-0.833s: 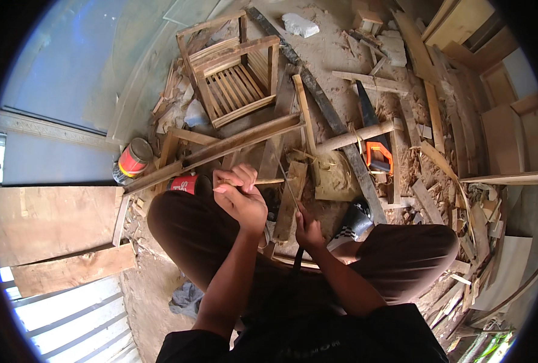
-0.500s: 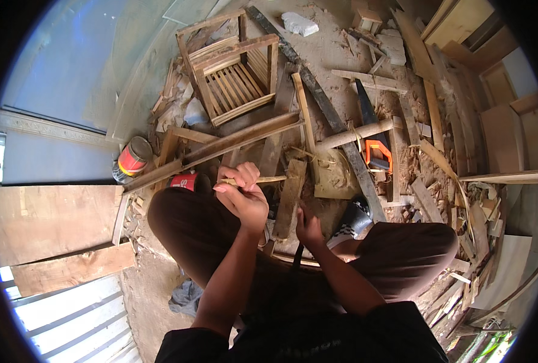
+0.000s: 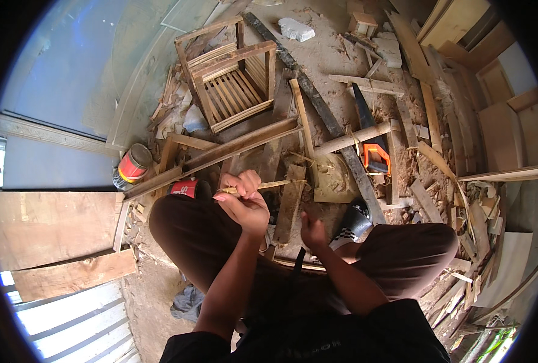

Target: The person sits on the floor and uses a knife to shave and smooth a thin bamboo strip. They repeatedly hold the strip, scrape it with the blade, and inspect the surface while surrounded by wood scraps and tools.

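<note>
My left hand (image 3: 245, 202) is closed around a thin pale wooden stick (image 3: 275, 184), above my left knee. The stick's far end points right and lies over, or just above, a short wooden board (image 3: 289, 209); I cannot tell if they touch. My right hand (image 3: 313, 233) is closed, with the thumb up, just right of that board's near end. A dark narrow thing (image 3: 297, 259) extends from beneath this hand toward my lap. Its kind cannot be made out, and the fingers around it are mostly hidden.
A handsaw with an orange handle (image 3: 377, 158) lies to the right, by a round wooden pole (image 3: 354, 138). Ahead stands a slatted wooden frame (image 3: 211, 72). Two red cans, one upright (image 3: 136, 162), are at the left. Long dark beam (image 3: 320, 100), scraps and shavings cover the ground.
My right hand has shifted slightly to the right and down. The left hand still grips the stick, whose far end shows a little farther right. The whole view has moved slightly.
</note>
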`<state>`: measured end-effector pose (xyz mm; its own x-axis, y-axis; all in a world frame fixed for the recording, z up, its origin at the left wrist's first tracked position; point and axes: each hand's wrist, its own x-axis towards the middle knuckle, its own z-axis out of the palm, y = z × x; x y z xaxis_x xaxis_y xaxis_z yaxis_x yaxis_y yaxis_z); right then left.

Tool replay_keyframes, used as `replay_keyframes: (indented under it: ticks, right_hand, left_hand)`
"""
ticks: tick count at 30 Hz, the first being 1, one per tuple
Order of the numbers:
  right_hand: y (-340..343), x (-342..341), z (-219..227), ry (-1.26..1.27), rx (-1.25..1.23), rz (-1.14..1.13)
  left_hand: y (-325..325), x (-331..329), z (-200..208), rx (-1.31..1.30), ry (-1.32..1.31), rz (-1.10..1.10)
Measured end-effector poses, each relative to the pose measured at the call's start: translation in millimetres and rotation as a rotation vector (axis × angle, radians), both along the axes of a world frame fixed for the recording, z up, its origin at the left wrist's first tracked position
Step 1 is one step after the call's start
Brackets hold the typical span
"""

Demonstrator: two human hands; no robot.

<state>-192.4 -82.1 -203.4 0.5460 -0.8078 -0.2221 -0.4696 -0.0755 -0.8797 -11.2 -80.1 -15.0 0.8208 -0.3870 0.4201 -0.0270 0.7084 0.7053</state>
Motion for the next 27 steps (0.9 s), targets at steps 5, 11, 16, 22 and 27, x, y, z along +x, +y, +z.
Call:
replay_keyframes:
  ticks: [5, 11, 16, 22, 27]
  right_hand:
    - [2.4, -7.3, -36.7, 0.35, 0.123, 0.045]
    - [-0.1, -8.6, -22.5, 0.036, -0.02, -0.038]
    - [-6.2, -19.2, -40.4, 0.183, 0.083, -0.04]
    - [8.8, 5.4, -30.4, -0.1, -0.063, -0.1]
    - [-6.4, -5.8, -45.7, 0.024, 0.083, -0.037]
  left_hand:
    - [-4.3, -12.4, 0.2, 0.027, 0.035, -0.002]
    - [1.7, -5.5, -0.7, 0.014, -0.003, -0.024]
    - [-0.5, -6.5, 1.9, 0.037, 0.023, 0.007]
    - [-1.5, -12.3, 2.0, 0.09, 0.009, 0.039]
    - [2.9, -1.0, 1.8, 0.062, 0.014, 0.078]
